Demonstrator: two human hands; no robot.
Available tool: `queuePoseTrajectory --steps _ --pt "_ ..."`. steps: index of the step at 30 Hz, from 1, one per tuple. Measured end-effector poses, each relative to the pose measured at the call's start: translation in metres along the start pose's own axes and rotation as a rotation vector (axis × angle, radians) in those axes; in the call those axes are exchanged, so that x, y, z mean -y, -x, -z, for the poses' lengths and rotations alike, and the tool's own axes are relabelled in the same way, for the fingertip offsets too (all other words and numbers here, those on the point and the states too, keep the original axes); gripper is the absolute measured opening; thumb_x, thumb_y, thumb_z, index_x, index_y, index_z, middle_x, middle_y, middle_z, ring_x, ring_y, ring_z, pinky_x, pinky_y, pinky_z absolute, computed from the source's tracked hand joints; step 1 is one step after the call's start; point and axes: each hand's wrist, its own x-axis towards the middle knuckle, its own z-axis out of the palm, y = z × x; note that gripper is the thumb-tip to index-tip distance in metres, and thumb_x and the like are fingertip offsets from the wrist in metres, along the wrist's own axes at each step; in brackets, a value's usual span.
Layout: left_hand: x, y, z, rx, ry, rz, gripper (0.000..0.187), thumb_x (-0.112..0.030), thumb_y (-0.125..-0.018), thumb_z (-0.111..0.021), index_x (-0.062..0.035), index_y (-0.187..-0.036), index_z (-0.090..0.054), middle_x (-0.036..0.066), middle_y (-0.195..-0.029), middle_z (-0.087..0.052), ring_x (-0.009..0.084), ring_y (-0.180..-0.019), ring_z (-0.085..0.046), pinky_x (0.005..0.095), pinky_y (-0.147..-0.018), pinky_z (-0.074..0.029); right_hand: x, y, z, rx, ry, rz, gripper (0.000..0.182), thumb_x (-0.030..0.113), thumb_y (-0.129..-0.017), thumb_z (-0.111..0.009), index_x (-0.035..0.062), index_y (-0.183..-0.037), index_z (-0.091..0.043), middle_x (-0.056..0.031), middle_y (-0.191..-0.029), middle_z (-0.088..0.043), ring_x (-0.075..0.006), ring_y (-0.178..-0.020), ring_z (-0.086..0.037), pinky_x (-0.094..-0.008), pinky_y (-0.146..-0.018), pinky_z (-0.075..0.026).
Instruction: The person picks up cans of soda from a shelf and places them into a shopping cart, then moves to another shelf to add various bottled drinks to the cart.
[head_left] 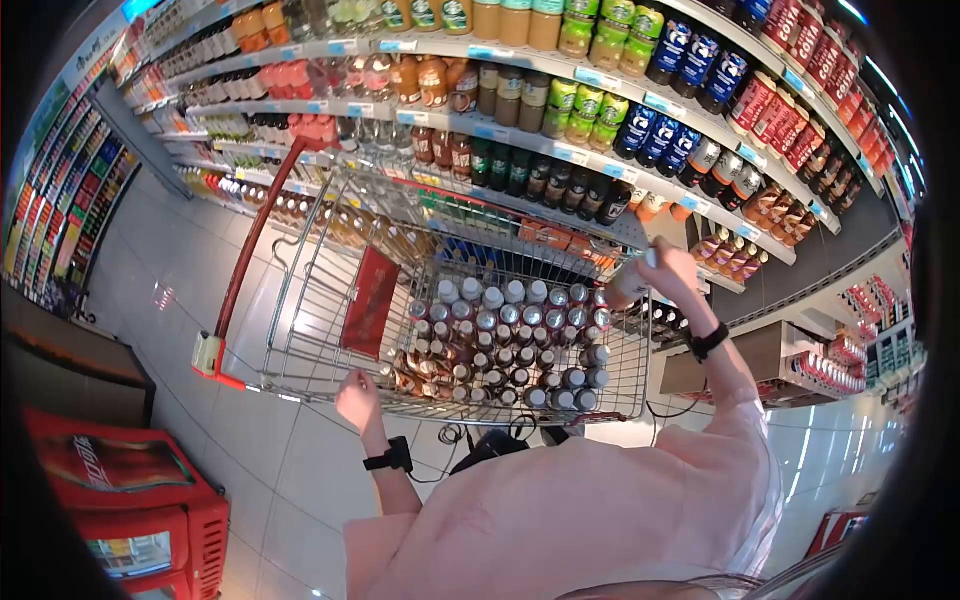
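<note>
My right hand (pixel 672 270) is wrapped round a pale bottle (pixel 627 286) with a white cap, tilted over the far right corner of the shopping cart (pixel 300 335). Dark bottles with white caps (pixel 510 315) stand packed in rows in the cart's basket. Beside the cart's near side, my left hand (pixel 358 400) is curled into a fist, overlapping the wire rim in this view; no object shows in it. Each wrist wears a black band.
Shelves (pixel 480 115) of bottled drinks curve along the far side. The cart's red handle (pixel 265 230) is at the left, with a red panel (pixel 371 300) by the child seat. A red drinks cooler (pixel 130 500) stands lower left; boxed displays (pixel 800 365) stand right.
</note>
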Motion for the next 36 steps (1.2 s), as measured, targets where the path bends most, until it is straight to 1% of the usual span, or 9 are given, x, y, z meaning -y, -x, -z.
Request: queuePoseTrajectory --steps 6,10,16,19,24,27,28,33,36 --pt "-0.005 -0.003 0.006 -0.005 0.08 0.0 0.012 -0.019 -0.077 -0.06 -0.0113 -0.069 -0.063 0.006 -0.063 -0.062 0.0251 -0.058 -0.059 0.0377 -0.055 -0.046 0.096 -0.032 -0.068 0.043 -0.082 0.416 0.035 0.032 -0.071 -0.065 0.0059 -0.091 -0.051 -0.0154 -0.08 -0.061 -0.0333 -0.076 -0.06 -0.0429 -0.063 -0.048" --pt "0.0 -0.003 0.005 0.003 0.085 -0.021 0.005 -0.017 -0.075 -0.062 -0.0118 -0.075 -0.064 0.006 -0.065 -0.062 0.0256 -0.06 -0.06 0.0357 -0.057 -0.047 0.152 -0.042 -0.138 0.078 -0.16 0.721 0.035 0.027 -0.071 -0.066 0.0083 -0.094 -0.049 -0.0122 -0.083 -0.057 -0.0328 -0.075 -0.059 -0.0423 -0.061 -0.047" --pt "-0.001 -0.004 0.005 -0.007 0.123 -0.03 0.004 -0.014 -0.074 -0.062 -0.0103 -0.073 -0.061 0.006 -0.068 -0.061 0.0247 -0.063 -0.06 0.0362 -0.061 -0.046 0.227 -0.06 -0.238 0.256 -0.229 0.852 0.037 0.026 -0.071 -0.067 0.0087 -0.097 -0.047 -0.0104 -0.081 -0.054 -0.0313 -0.075 -0.059 -0.0413 -0.062 -0.047" --pt "-0.003 -0.005 0.009 -0.004 0.124 -0.01 0.004 -0.015 -0.075 -0.062 -0.0102 -0.074 -0.063 0.006 -0.064 -0.061 0.0243 -0.062 -0.06 0.0367 -0.061 -0.046 0.255 -0.07 -0.281 0.215 -0.211 0.935 0.039 0.026 -0.071 -0.067 0.0084 -0.099 -0.047 -0.0102 -0.084 -0.054 -0.03 -0.079 -0.058 -0.0402 -0.065 -0.046" --pt "-0.002 -0.005 0.008 -0.003 0.124 -0.029 0.004 -0.014 -0.075 -0.062 -0.01 -0.073 -0.062 0.006 -0.07 -0.062 0.024 -0.064 -0.06 0.0357 -0.062 -0.046 0.292 -0.072 -0.335 0.18 0.064 0.897 0.021 0.014 -0.077 -0.055 0.0089 -0.097 -0.051 -0.0088 -0.088 -0.057 -0.0256 -0.09 -0.056 -0.0374 -0.073 -0.043" --pt "-0.002 -0.006 0.004 -0.023 0.126 -0.04 0.003 -0.013 -0.075 -0.062 -0.01 -0.074 -0.063 0.006 -0.071 -0.063 0.0242 -0.065 -0.061 0.0351 -0.062 -0.046 0.295 -0.079 -0.395 -0.026 0.101 0.945 0.021 0.014 -0.072 -0.059 0.0089 -0.091 -0.052 -0.008 -0.081 -0.054 -0.0253 -0.078 -0.056 -0.0365 -0.07 -0.041" --pt "-0.003 -0.005 0.004 -0.013 0.118 -0.019 0.003 -0.013 -0.075 -0.062 -0.0099 -0.075 -0.064 0.006 -0.071 -0.064 0.0243 -0.066 -0.061 0.0351 -0.062 -0.046 0.295 -0.08 -0.401 -0.016 0.098 0.955 0.015 0.011 -0.074 -0.055 0.0085 -0.088 -0.053 -0.0079 -0.079 -0.054 -0.0251 -0.078 -0.055 -0.0368 -0.071 -0.041" --pt "-0.008 -0.009 0.004 0.027 0.067 -0.005 0.004 -0.011 -0.075 -0.063 -0.0074 -0.074 -0.064 0.007 -0.071 -0.063 0.027 -0.065 -0.06 0.0377 -0.062 -0.046 0.289 -0.068 -0.454 0.147 0.025 0.742 0.019 0.01 -0.076 -0.052 0.0088 -0.094 -0.057 -0.0098 -0.085 -0.058 -0.026 -0.087 -0.058 -0.0366 -0.08 -0.041" --pt "-0.006 -0.007 0.001 0.059 0.002 0.015 0.003 -0.012 -0.074 -0.064 -0.0091 -0.074 -0.064 0.005 -0.069 -0.063 0.0229 -0.066 -0.06 0.0351 -0.061 -0.045 0.287 -0.062 -0.477 0.272 0.017 0.654 0.021 0.011 -0.077 -0.052 0.0096 -0.097 -0.059 -0.0091 -0.09 -0.059 -0.0263 -0.091 -0.057 -0.0373 -0.08 -0.042"
